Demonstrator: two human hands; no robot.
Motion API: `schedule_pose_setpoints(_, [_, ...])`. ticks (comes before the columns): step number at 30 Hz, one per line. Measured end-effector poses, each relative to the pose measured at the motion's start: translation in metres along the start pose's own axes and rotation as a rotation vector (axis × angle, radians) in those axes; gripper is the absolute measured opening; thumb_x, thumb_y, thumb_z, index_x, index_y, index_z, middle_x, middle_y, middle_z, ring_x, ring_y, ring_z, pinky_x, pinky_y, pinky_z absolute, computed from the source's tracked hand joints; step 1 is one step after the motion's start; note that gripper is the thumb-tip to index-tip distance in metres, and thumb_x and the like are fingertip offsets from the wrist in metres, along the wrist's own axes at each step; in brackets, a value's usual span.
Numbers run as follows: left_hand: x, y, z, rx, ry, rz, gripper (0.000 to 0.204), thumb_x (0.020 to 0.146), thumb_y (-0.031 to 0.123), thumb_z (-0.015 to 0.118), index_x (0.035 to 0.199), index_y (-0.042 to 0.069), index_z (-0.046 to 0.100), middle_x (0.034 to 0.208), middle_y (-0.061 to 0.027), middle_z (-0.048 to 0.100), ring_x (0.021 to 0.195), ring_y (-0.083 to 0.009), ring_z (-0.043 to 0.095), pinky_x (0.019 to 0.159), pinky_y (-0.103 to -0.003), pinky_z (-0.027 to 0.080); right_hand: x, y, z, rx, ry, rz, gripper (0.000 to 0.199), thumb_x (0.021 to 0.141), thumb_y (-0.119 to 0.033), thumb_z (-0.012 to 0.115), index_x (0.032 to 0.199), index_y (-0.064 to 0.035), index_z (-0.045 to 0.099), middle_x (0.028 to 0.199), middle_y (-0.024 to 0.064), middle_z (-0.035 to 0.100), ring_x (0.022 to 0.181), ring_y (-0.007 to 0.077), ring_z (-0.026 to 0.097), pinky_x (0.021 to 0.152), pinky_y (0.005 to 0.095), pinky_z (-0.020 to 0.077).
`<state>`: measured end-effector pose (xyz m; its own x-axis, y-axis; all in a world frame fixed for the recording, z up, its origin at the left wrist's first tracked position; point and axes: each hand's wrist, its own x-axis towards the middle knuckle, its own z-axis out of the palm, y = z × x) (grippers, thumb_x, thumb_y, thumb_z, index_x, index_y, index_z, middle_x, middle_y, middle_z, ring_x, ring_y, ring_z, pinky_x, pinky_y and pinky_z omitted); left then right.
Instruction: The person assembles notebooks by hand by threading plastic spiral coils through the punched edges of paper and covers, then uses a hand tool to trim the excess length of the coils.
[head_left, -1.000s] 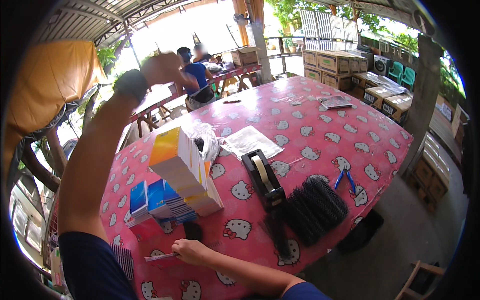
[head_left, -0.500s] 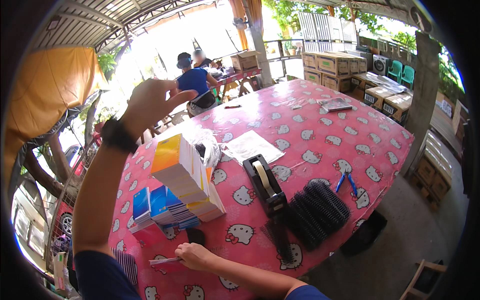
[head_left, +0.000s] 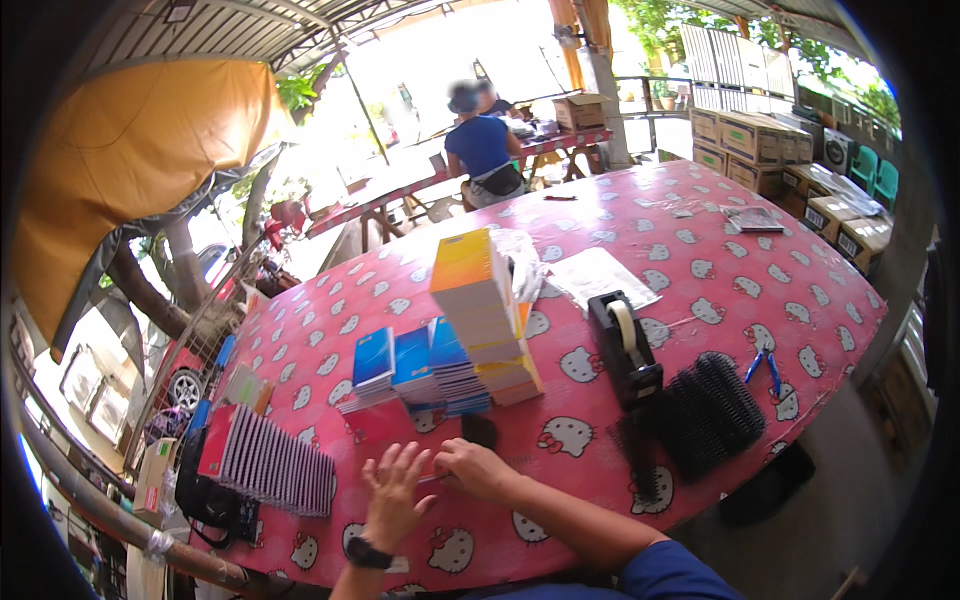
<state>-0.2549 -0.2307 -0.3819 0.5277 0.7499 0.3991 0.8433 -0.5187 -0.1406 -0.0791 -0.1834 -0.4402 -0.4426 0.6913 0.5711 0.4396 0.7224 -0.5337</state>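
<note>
My left hand, with a dark watch on its wrist, hovers low over the table, fingers spread and holding nothing. Beside it, my right hand is closed on the edge of a thin notebook, mostly hidden between the hands. A dark round object lies just beyond my right hand. Farther off are low stacks of blue-covered notebooks, a red-covered one in front of them, and a tall stack with yellow covers. Left of my left hand leans a row of spiral-bound notebooks.
A black tape dispenser, a pile of black binding coils and blue-handled pliers sit to the right on the pink patterned table. A white sheet lies behind. People sit at a farther table.
My left hand has come down from high above the table to beside my right hand. The view has swung left, bringing the row of spiral-bound notebooks fully into sight.
</note>
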Motion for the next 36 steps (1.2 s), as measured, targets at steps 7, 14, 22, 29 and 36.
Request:
schedule_pose_setpoints(7, [-0.012, -0.020, 0.038, -0.230, 0.034, -0.005, 0.013, 0.078, 0.019, 0.065, 0.088, 0.011, 0.062, 0.083, -0.0027, 0.063, 0.085, -0.0221, 0.060, 0.090, -0.044, 0.034, 0.005, -0.015, 0.000, -0.050, -0.094, -0.018, 0.015, 0.082, -0.021, 0.061, 0.081, -0.0067, 0.059, 0.086, 0.0100, 0.059, 0.091, 0.0277, 0.057, 0.077, 0.0393, 0.0461])
schedule_pose_setpoints(14, [-0.011, -0.030, 0.033, -0.327, -0.055, 0.082, 0.014, 0.083, 0.023, 0.063, 0.089, 0.011, 0.061, 0.080, -0.0041, 0.063, 0.083, -0.0224, 0.060, 0.083, -0.043, 0.033, 0.001, -0.044, -0.001, -0.186, -0.042, -0.027, 0.012, 0.081, -0.017, 0.062, 0.089, -0.0079, 0.061, 0.088, 0.0079, 0.060, 0.092, 0.0262, 0.056, 0.078, 0.0363, 0.0466])
schedule_pose_setpoints(22, [-0.025, -0.018, 0.032, -0.595, 0.158, -0.005, 0.025, 0.077, 0.021, 0.068, 0.099, 0.013, 0.058, 0.087, -0.0028, 0.064, 0.083, -0.0217, 0.060, 0.082, -0.038, 0.034, 0.011, -0.048, -0.037, 0.472, -0.174, 0.546, 0.033, 0.084, -0.012, 0.064, 0.116, -0.0069, 0.057, 0.099, 0.0106, 0.067, 0.103, 0.0278, 0.059, 0.087, 0.0356, 0.0482])
schedule_pose_setpoints(29, [-0.026, -0.020, 0.031, -0.588, 0.046, 0.067, 0.022, 0.082, 0.026, 0.066, 0.099, 0.014, 0.060, 0.091, -0.0016, 0.066, 0.087, -0.0190, 0.061, 0.083, -0.038, 0.033, -0.004, 0.056, -0.025, -0.279, -0.333, 0.343, 0.079, 0.065, -0.047, 0.076, 0.130, -0.0129, 0.047, 0.141, 0.0241, 0.032, 0.130, 0.0440, 0.032, 0.106, 0.0444, 0.0325])
schedule_pose_setpoints(36, [-0.028, -0.035, 0.021, -0.704, -0.106, 0.093, 0.025, 0.078, 0.031, 0.071, 0.097, 0.015, 0.066, 0.096, 0.0001, 0.067, 0.092, -0.0171, 0.061, 0.103, -0.043, 0.023, 0.009, 0.040, -0.021, -0.253, -0.371, 0.329, 0.080, 0.062, -0.049, 0.077, 0.126, -0.0094, 0.051, 0.135, 0.0200, 0.037, 0.124, 0.0435, 0.034, 0.102, 0.0480, 0.0363])
